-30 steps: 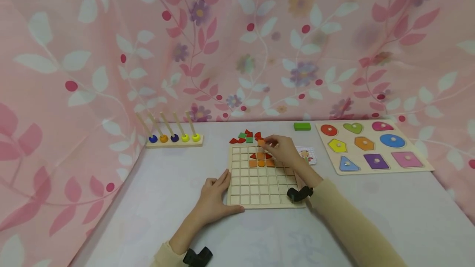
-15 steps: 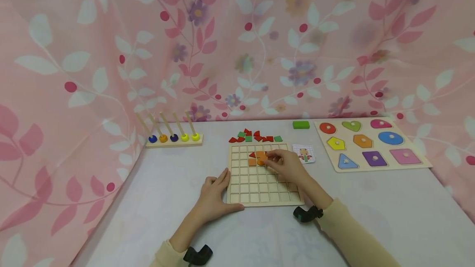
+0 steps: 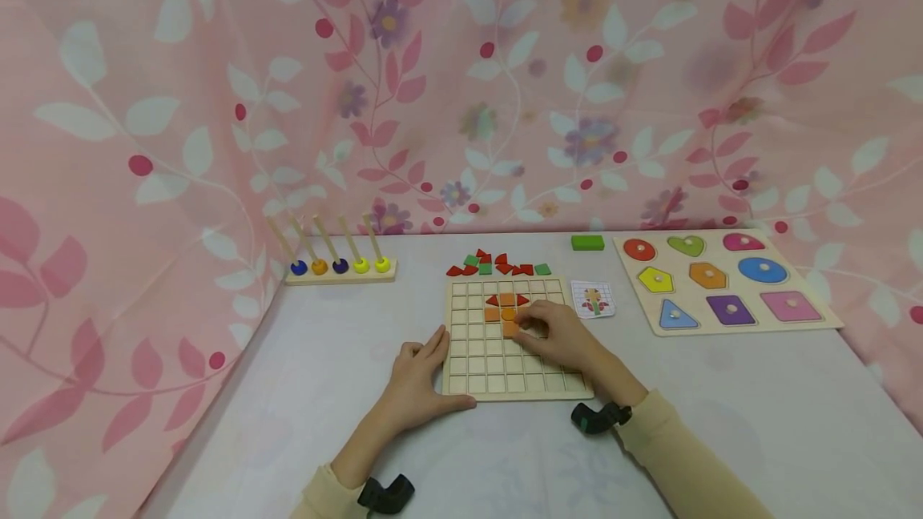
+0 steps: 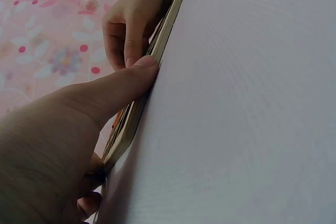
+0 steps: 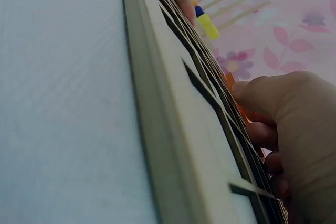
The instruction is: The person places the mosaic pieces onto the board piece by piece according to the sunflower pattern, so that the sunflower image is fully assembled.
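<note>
A pale wooden grid board lies on the white table. My left hand rests at its near left corner, fingers straight along the left side and thumb on the front edge. My right hand pinches an orange square tile over the grid, just below an orange round tile. In the right wrist view, the thumb presses at an orange piece. Nearby in the grid sit an orange square, another orange square and two red triangles.
Several red and green tiles lie behind the board. A pattern card is at its right, and a green block farther back. A shape puzzle lies at the right; a peg stand with coloured beads stands left.
My right hand has brought the orange square from the board's back edge toward me, to below the round tile. The left hand stays at the corner.
</note>
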The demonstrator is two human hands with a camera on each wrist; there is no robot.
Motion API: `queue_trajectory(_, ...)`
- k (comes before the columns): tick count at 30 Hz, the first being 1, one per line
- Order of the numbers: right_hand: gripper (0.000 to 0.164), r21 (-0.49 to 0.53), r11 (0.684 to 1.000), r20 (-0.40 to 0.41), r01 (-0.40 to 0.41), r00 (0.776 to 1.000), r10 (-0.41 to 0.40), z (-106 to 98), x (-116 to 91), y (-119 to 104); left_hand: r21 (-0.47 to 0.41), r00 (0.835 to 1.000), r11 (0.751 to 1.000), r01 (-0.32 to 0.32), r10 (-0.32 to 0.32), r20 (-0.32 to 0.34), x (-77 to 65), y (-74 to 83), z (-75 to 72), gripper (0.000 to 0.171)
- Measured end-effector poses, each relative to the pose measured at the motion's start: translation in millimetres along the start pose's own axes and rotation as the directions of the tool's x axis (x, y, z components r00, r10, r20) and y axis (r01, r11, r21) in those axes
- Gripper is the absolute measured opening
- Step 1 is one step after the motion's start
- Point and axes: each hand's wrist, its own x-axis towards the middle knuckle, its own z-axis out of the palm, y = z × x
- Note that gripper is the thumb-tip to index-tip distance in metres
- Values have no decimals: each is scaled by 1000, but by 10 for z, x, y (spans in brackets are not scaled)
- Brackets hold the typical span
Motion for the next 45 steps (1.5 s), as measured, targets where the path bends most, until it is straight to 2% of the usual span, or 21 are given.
queue_trajectory(6, 24, -40, 998, 9, 40, 999, -40, 13, -13, 29, -3, 1000, 1000, -3, 3, 2, -3, -8, 9, 122)
queue_trajectory(14, 21, -43, 997, -39, 61, 997, -63, 48, 10, 61, 6, 1000, 1000, -11, 11, 1, 4, -20, 2, 122)
queue_trajectory(24, 16, -16, 1000, -54, 21, 998, -22, 59, 41, 32, 4, 1000, 1000, -13, 13, -6, 1, 5, -30, 121)
queue_trajectory(33, 15, -13, 999, -58, 29, 998, -30, 63, 37, 53, 7, 1000, 1000, -11, 11, -6, -5, 22, -31, 121)
queue_trajectory(45, 17, 74, 996, -50, -49, 997, 53, 45, 18, 40, 20, 1000, 999, -25, 25, -10, -14, 14, -21, 121)
